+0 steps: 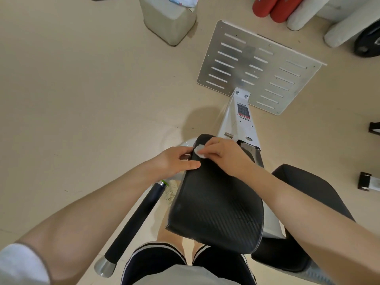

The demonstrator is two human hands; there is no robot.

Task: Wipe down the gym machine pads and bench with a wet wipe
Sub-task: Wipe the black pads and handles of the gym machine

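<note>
A black textured pad (216, 202) of a white gym machine fills the middle of the view, tilted away from me. My right hand (224, 154) presses a small white wet wipe (199, 151) onto the pad's far end. My left hand (176, 161) grips the pad's left edge beside the wipe, thumb lying on top. A second black pad or seat (308, 188) lies lower to the right, partly hidden by my right forearm.
A black handle bar (139, 214) with a metal end cap slants at the lower left. The white machine frame (240, 120) leads to a slotted metal foot plate (261, 66). A grey bin (168, 19) stands behind; red and white rollers (287, 9) and a weight plate (368, 40) lie at the far right.
</note>
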